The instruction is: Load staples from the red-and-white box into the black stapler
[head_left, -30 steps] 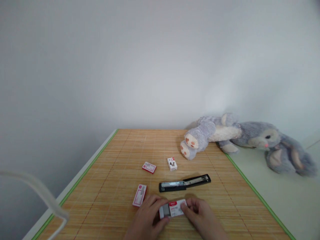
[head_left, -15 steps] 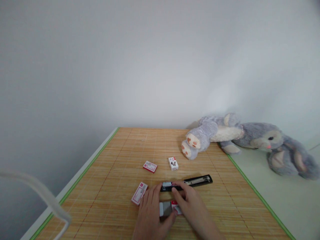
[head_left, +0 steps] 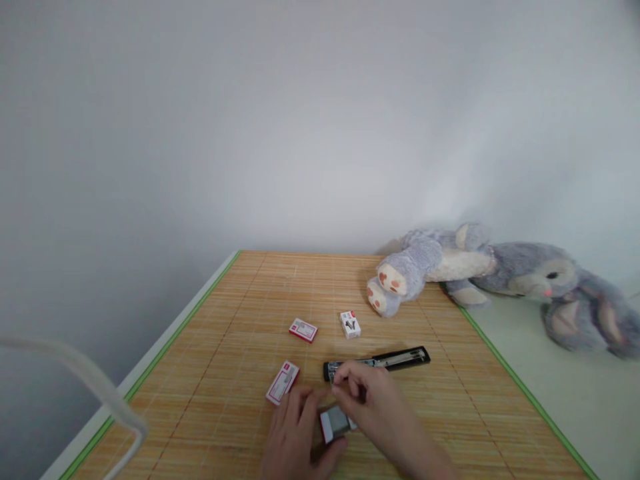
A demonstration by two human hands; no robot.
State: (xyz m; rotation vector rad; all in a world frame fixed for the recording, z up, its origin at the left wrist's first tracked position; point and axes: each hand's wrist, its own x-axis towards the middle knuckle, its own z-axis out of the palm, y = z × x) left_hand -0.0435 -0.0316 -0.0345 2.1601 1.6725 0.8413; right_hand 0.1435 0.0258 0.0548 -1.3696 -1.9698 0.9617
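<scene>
A small open staple box with grey contents lies on the mat near me. My left hand rests at its left side, fingers stretched out and thumb along the box's near edge. My right hand is above the box's right part, hiding some of it. Its thumb and index finger are pinched together; what is between them is too small to make out. Just beyond, a black stapler lies opened out, its left end partly behind my right fingers. A red-and-white box lies left of my left fingertips.
Farther back lie another red-and-white box and a small white box with a dark picture. A grey plush rabbit lies across the table's back right edge. A white cable curves in at left. The bamboo mat has green edges.
My right hand has drawn back from the stapler's left end, its fingers now pinched. My left fingers have drawn back from the stapler. The view has shifted slightly.
</scene>
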